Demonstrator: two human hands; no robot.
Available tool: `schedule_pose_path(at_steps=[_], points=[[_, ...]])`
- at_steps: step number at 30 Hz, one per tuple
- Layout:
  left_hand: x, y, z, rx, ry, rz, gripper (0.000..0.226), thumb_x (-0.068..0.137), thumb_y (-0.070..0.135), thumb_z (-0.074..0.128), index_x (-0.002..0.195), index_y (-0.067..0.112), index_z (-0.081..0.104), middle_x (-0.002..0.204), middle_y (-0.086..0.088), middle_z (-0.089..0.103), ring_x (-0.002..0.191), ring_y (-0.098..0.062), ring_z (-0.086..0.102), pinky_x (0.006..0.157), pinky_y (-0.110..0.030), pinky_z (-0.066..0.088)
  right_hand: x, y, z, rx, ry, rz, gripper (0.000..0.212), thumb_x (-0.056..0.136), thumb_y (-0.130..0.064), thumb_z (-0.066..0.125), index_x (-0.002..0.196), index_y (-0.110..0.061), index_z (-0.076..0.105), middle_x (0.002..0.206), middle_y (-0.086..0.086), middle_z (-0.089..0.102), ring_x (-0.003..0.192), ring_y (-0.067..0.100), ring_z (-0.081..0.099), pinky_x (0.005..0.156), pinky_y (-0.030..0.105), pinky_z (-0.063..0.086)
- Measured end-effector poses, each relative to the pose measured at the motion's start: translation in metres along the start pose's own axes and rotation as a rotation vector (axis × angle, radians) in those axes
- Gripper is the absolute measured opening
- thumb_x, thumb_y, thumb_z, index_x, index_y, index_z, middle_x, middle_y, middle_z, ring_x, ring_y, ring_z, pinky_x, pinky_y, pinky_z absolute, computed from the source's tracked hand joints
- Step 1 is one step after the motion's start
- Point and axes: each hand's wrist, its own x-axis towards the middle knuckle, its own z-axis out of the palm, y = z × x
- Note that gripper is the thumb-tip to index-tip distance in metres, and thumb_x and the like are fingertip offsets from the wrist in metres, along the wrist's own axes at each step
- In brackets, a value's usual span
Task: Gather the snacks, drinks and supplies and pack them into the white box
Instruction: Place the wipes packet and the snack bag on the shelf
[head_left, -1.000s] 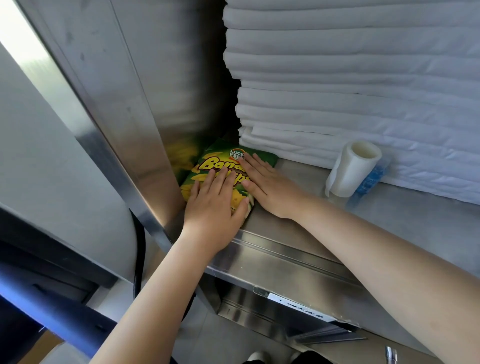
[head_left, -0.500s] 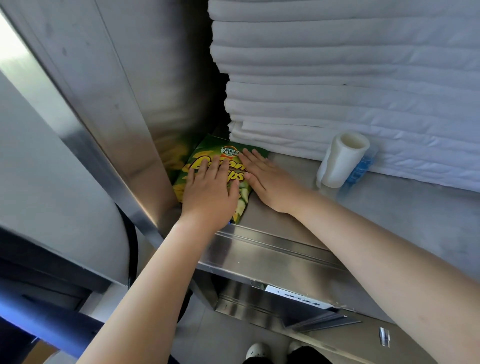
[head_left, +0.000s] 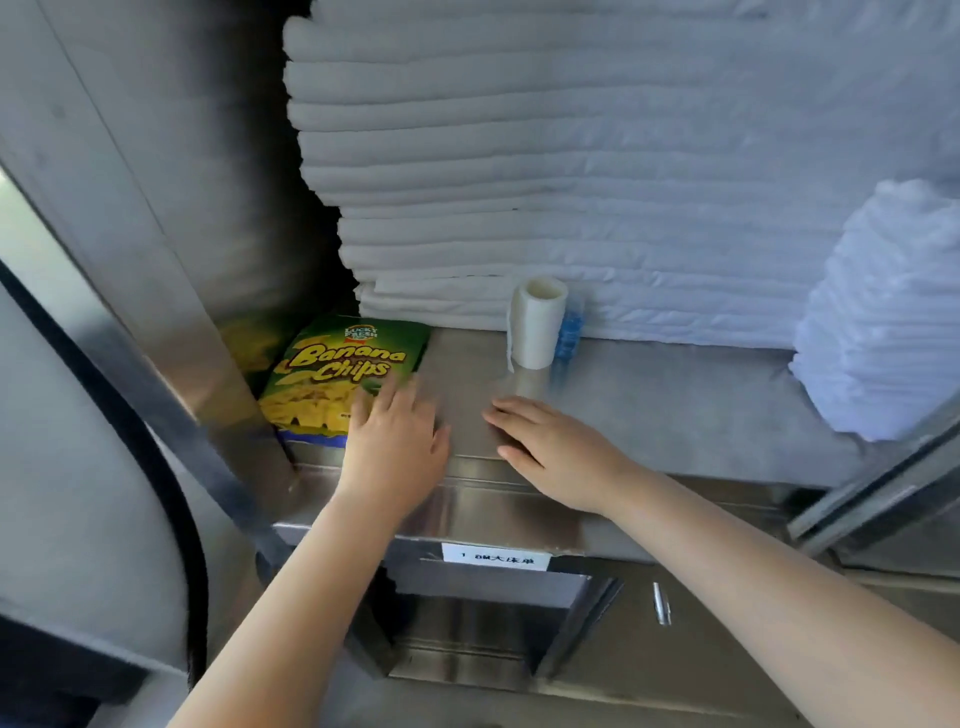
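A green and yellow bag of banana chips lies flat on the steel shelf, tucked against the left steel wall. My left hand is open, palm down, with its fingertips at the bag's right lower edge. My right hand is open too, flat on the bare shelf to the right of the bag and apart from it. A white roll stands upright behind my right hand, with a small blue item beside it. No white box is in view.
A tall stack of folded white linen fills the back of the shelf. A smaller white pile sits at the right. A steel post and a black cable stand to the left. A labelled shelf edge is below my hands.
Both hands have slid back off the bag towards me. The right hand now rests on the shelf and the bag's printed front is uncovered. The view has pulled back and shifted right.
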Motion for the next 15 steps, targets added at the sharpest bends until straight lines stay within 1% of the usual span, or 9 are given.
schedule_pose_path(at_steps=[1,3,4,5,7,8,10,12,15], points=[[-0.003,0.015,-0.001,-0.043,-0.010,0.053,0.038,0.095,0.036,0.038,0.127,0.019,0.051,0.140,-0.004,0.044,0.132,-0.022,0.033,0.108,-0.040,0.019,-0.016,0.004,-0.006,-0.010,0.020,0.032,0.045,0.100,-0.032,0.039,0.142,-0.018,0.040,0.149,-0.002,0.035,0.137,0.013,0.029,0.108,0.026,0.025],[-0.010,0.049,-0.003,-0.164,-0.085,0.127,0.034,0.096,0.036,0.038,0.123,0.021,0.052,0.127,-0.001,0.053,0.118,-0.022,0.046,0.098,-0.034,0.032,-0.055,0.010,-0.020,-0.046,0.050,0.098,0.037,0.099,-0.033,0.039,0.130,-0.017,0.053,0.131,0.000,0.053,0.123,0.017,0.045,0.098,0.032,0.040],[-0.016,0.068,-0.003,-0.206,-0.124,0.155,0.034,0.096,0.037,0.038,0.124,0.022,0.051,0.126,0.000,0.052,0.116,-0.022,0.047,0.095,-0.034,0.035,-0.079,0.013,-0.027,-0.059,0.066,0.134,0.035,0.099,-0.034,0.039,0.125,-0.018,0.056,0.123,-0.001,0.057,0.116,0.017,0.050,0.092,0.035,0.043],[-0.023,0.086,-0.002,-0.199,-0.151,0.183,0.037,0.095,0.039,0.038,0.127,0.023,0.048,0.128,0.000,0.050,0.117,-0.022,0.045,0.097,-0.034,0.036,-0.105,0.014,-0.034,-0.065,0.089,0.172,0.035,0.099,-0.036,0.038,0.124,-0.020,0.057,0.119,-0.003,0.060,0.112,0.017,0.053,0.089,0.036,0.045],[-0.040,0.124,-0.004,-0.126,-0.167,0.246,0.041,0.095,0.041,0.038,0.131,0.022,0.043,0.131,-0.002,0.044,0.121,-0.024,0.039,0.100,-0.037,0.036,-0.165,0.014,-0.046,-0.066,0.122,0.261,0.035,0.099,-0.038,0.037,0.125,-0.024,0.055,0.120,-0.006,0.060,0.110,0.015,0.054,0.088,0.035,0.046],[-0.051,0.145,-0.007,-0.145,-0.178,0.280,0.039,0.095,0.038,0.038,0.130,0.022,0.045,0.130,-0.002,0.044,0.121,-0.023,0.039,0.098,-0.038,0.039,-0.199,0.013,-0.051,-0.066,0.131,0.307,0.035,0.099,-0.039,0.037,0.125,-0.026,0.055,0.119,-0.008,0.059,0.110,0.013,0.054,0.087,0.034,0.046],[-0.076,0.191,-0.017,-0.265,-0.206,0.379,0.035,0.096,0.037,0.037,0.124,0.023,0.052,0.122,0.002,0.049,0.117,-0.019,0.044,0.091,-0.036,0.043,-0.268,0.009,-0.060,-0.085,0.162,0.412,0.034,0.098,-0.041,0.036,0.126,-0.030,0.053,0.121,-0.013,0.057,0.111,0.010,0.053,0.085,0.029,0.046],[-0.107,0.243,-0.034,-0.325,-0.199,0.550,0.035,0.096,0.041,0.037,0.124,0.026,0.051,0.121,0.004,0.050,0.117,-0.018,0.044,0.089,-0.035,0.044,-0.336,0.004,-0.072,-0.118,0.208,0.540,0.036,0.098,-0.043,0.035,0.129,-0.032,0.050,0.127,-0.016,0.053,0.115,0.008,0.049,0.088,0.027,0.044],[-0.149,0.318,-0.068,-0.363,-0.071,0.828,0.041,0.094,0.045,0.038,0.129,0.026,0.047,0.123,0.004,0.051,0.116,-0.019,0.045,0.089,-0.035,0.045,-0.431,-0.005,-0.098,-0.201,0.322,0.738,0.041,0.097,-0.045,0.037,0.134,-0.031,0.045,0.132,-0.015,0.048,0.122,0.007,0.043,0.091,0.027,0.042]])
